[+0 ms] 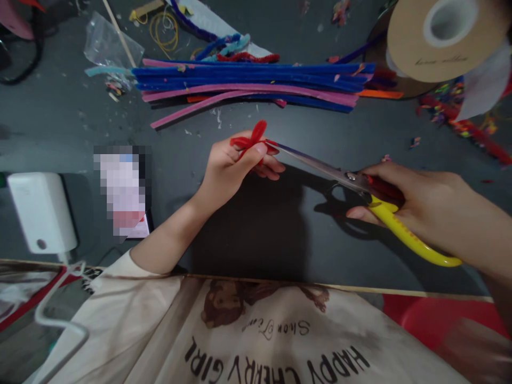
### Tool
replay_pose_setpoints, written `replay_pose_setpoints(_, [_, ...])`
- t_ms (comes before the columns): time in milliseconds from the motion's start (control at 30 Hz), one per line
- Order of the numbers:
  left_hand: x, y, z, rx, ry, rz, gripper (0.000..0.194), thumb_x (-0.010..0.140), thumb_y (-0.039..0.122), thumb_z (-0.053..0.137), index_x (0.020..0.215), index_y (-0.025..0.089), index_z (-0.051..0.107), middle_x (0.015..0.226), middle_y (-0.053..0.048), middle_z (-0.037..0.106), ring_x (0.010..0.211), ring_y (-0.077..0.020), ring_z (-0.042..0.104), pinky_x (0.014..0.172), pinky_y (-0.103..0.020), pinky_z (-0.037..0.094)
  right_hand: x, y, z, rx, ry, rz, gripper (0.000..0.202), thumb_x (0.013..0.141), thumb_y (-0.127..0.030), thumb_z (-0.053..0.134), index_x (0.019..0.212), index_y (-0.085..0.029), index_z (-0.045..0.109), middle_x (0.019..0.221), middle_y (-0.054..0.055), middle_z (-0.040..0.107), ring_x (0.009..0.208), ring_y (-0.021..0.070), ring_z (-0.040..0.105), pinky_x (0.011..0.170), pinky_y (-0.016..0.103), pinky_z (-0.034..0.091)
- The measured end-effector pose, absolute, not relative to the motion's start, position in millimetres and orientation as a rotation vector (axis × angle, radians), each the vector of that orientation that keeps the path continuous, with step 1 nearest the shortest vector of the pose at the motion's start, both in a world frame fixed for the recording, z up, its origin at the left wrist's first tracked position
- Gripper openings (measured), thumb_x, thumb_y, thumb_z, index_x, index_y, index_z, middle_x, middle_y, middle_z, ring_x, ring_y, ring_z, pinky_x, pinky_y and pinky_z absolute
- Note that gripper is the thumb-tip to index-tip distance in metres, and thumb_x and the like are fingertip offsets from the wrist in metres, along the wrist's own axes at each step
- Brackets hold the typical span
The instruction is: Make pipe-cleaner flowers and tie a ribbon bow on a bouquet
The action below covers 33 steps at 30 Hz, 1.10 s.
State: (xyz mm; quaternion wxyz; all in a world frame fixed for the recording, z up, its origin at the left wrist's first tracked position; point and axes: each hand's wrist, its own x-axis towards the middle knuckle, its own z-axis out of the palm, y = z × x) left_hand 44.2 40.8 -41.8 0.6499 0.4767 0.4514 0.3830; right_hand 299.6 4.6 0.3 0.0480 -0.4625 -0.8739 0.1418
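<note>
My left hand (236, 162) pinches a red pipe cleaner (259, 129) bent into loops, held above the dark table. In my right hand (424, 197) is a pair of scissors (384, 213) with yellow handles, fingers wrapped round the grips. The blade tips reach to the red piece, right beside my left thumb and fingertips. Whether the blades touch or cut it I cannot make out. Part of the red piece is hidden behind my left fingers.
A bundle of blue and pink pipe cleaners (248, 80) lies beyond my hands. A ribbon spool (404, 48) stands at the back right, near colourful scraps (444, 101). At left are a phone (124, 192) and a white power bank (42, 213) with its cable (60, 325).
</note>
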Motion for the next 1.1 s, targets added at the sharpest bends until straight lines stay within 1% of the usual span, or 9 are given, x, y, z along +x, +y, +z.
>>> replay_pose_setpoints(167, [43.9, 40.8, -41.5, 1.081, 1.004, 0.887, 0.025, 0.084, 0.039, 0.057, 0.079, 0.014, 0.058, 0.067, 0.001, 0.071, 0.054, -0.0071, 0.066, 0.052, -0.018, 0.056, 298.9, 3.8, 2.7, -1.388, -2.656, 0.411, 0.058, 0.086, -0.068, 0.029, 0.077, -0.016, 0.053, 0.049, -0.003, 0.047, 0.034, 0.0099, 0.046, 0.036, 0.021, 0.036])
replay_pose_setpoints(267, [43.4, 41.0, -42.0, 1.072, 0.999, 0.887, 0.023, 0.083, 0.037, 0.058, 0.079, 0.014, 0.057, 0.067, 0.001, 0.071, 0.054, -0.0074, 0.067, 0.052, -0.018, 0.056, 297.6, 4.4, 3.1, -1.346, -2.664, 0.391, 0.058, 0.087, -0.066, 0.029, 0.075, -0.014, 0.053, 0.049, -0.003, 0.046, 0.032, 0.0089, 0.045, 0.035, 0.02, 0.035])
replay_pose_setpoints(400, [42.5, 40.9, -43.3, 1.059, 0.974, 0.894, 0.025, 0.083, 0.039, 0.058, 0.079, 0.014, 0.057, 0.068, 0.001, 0.072, 0.055, -0.0078, 0.067, 0.052, -0.018, 0.056, 296.3, 4.6, 3.2, -1.353, -2.673, 0.387, 0.059, 0.087, -0.066, 0.029, 0.074, -0.014, 0.053, 0.048, -0.003, 0.046, 0.031, 0.0088, 0.045, 0.034, 0.019, 0.034])
replay_pose_setpoints(500, [41.8, 40.3, -44.1, 1.064, 0.986, 0.884, 0.028, 0.082, 0.042, 0.059, 0.08, 0.015, 0.057, 0.067, 0.001, 0.072, 0.056, -0.0082, 0.068, 0.052, -0.018, 0.056, 297.8, 3.5, 3.0, -1.368, -2.665, 0.402, 0.057, 0.087, -0.066, 0.03, 0.072, -0.015, 0.051, 0.047, -0.003, 0.046, 0.031, 0.0093, 0.045, 0.035, 0.02, 0.034])
replay_pose_setpoints(600, [41.9, 39.7, -44.0, 1.079, 1.002, 0.875, 0.029, 0.082, 0.044, 0.059, 0.08, 0.014, 0.058, 0.067, 0.0, 0.072, 0.057, -0.0088, 0.068, 0.052, -0.018, 0.056, 301.7, 2.7, 3.1, -1.432, -2.665, 0.49, 0.057, 0.085, -0.069, 0.028, 0.074, -0.018, 0.05, 0.049, -0.003, 0.048, 0.033, 0.0119, 0.048, 0.036, 0.022, 0.035])
replay_pose_setpoints(700, [42.6, 39.5, -43.3, 1.084, 1.0, 0.883, 0.028, 0.082, 0.042, 0.06, 0.08, 0.014, 0.058, 0.067, 0.0, 0.071, 0.057, -0.0093, 0.068, 0.051, -0.019, 0.056, 304.5, 3.1, 4.1, -1.565, -2.656, 0.619, 0.066, 0.08, -0.078, 0.024, 0.08, -0.018, 0.053, 0.052, 0.001, 0.054, 0.038, 0.0169, 0.053, 0.038, 0.026, 0.038])
replay_pose_setpoints(800, [43.0, 39.8, -42.3, 1.078, 0.989, 0.871, 0.026, 0.082, 0.039, 0.06, 0.079, 0.013, 0.059, 0.065, 0.0, 0.071, 0.056, -0.0094, 0.068, 0.051, -0.019, 0.056, 304.3, 3.9, 4.7, -1.61, -2.639, 0.64, 0.072, 0.076, -0.082, 0.019, 0.079, -0.018, 0.053, 0.052, 0.001, 0.054, 0.036, 0.0175, 0.052, 0.037, 0.028, 0.037])
replay_pose_setpoints(967, [43.1, 39.6, -41.3, 1.066, 0.956, 0.882, 0.023, 0.082, 0.036, 0.06, 0.078, 0.014, 0.06, 0.064, 0.001, 0.071, 0.056, -0.0088, 0.068, 0.051, -0.018, 0.056, 302.0, 5.1, 3.0, -1.44, -2.691, 0.508, 0.063, 0.084, -0.072, 0.027, 0.08, -0.015, 0.055, 0.049, -0.001, 0.051, 0.033, 0.0145, 0.049, 0.036, 0.025, 0.036])
replay_pose_setpoints(1100, [43.5, 39.2, -40.3, 1.078, 0.997, 0.861, 0.025, 0.082, 0.039, 0.059, 0.077, 0.015, 0.06, 0.064, 0.002, 0.071, 0.055, -0.0081, 0.067, 0.051, -0.018, 0.056, 301.1, 5.6, 0.6, -1.36, -2.706, 0.429, 0.059, 0.086, -0.067, 0.029, 0.076, -0.015, 0.054, 0.047, -0.002, 0.049, 0.031, 0.0126, 0.048, 0.035, 0.023, 0.036])
